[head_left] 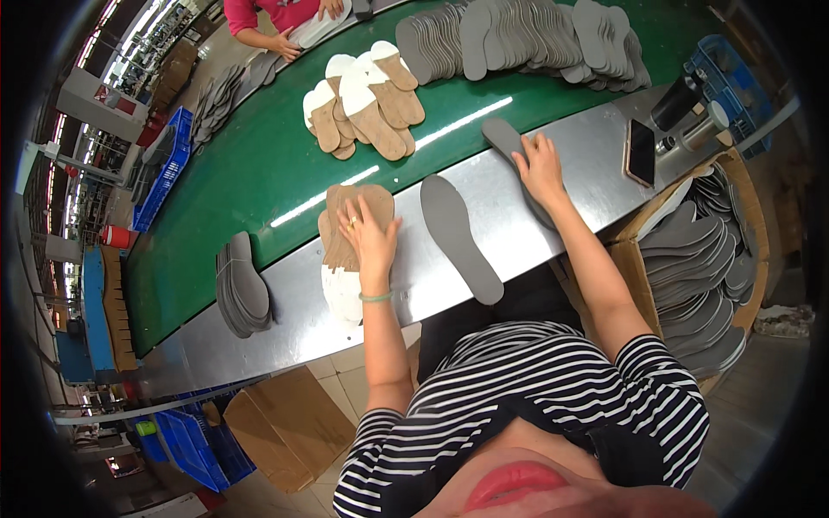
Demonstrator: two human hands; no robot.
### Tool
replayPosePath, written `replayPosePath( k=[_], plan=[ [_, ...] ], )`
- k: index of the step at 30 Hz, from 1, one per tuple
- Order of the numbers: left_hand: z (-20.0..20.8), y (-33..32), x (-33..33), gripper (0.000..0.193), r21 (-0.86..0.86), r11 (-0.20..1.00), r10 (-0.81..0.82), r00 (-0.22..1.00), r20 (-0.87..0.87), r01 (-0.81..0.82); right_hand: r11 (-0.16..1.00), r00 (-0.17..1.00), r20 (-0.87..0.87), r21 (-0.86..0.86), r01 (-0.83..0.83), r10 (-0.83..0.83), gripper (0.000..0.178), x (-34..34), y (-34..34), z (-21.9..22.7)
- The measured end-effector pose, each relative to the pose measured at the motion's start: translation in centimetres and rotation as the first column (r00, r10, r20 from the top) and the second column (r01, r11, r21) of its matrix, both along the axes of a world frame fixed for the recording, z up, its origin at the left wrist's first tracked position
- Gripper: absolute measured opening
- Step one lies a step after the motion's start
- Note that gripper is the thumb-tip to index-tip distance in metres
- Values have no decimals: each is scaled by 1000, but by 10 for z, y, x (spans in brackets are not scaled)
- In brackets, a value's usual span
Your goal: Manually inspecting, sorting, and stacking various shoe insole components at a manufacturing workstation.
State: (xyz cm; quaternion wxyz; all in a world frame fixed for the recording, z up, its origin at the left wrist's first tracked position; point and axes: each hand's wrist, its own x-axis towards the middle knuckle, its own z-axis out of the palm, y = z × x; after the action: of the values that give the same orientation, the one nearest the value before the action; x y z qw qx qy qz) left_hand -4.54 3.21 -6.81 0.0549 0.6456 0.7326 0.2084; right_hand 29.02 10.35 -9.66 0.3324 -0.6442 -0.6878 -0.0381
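Note:
My left hand (370,237) lies with its fingers spread on a stack of brown insole boards (332,226) whose near ends are white. On the right, my right hand (541,173) reaches over a grey insole (501,134) that lies on the metal table edge. Its fingers are stretched out and touch the insole; part of that insole is hidden under the hand and forearm. Between my hands a second grey insole (456,233) lies flat, its near end past the table's edge. Left of the brown stack sits a small pile of grey insoles (243,289).
Brown-and-white boards (363,104) and long rows of grey insoles (527,39) lie on the green belt (199,259). A phone (640,151) and bottles (704,127) stand right. A carton (751,302) holds more grey insoles. Another person's hand (283,45) is across the belt.

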Motion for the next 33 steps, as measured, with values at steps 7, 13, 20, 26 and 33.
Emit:
replayPosePath(
  k=[7, 13, 20, 26, 33],
  plan=[
    [-18, -3, -9, 78, 112, 993, -37, 999, -6, 38, 997, 998, -12, 61, -57, 57, 28, -4, -4, 7],
    [40, -11, 2, 71, 382, 924, -116, 955, 274, 2, 975, 986, 88, 162, -153, 141, 20, -3, -2, 6],
    [102, -27, 51, 67, 314, 946, -281, 278, 918, -78, 998, 999, 17, 52, 32, -32, 45, 5, 3, -8],
    [31, -9, 77, 33, 67, 996, -55, -181, 982, 60, 979, 995, 76, 188, -75, 62, 28, 0, -3, -2],
    [24, -15, 67, 30, 24, 985, 13, -218, 976, 169, 964, 793, -548, 135, -229, 265, 10, 21, -19, 36]
  ],
)
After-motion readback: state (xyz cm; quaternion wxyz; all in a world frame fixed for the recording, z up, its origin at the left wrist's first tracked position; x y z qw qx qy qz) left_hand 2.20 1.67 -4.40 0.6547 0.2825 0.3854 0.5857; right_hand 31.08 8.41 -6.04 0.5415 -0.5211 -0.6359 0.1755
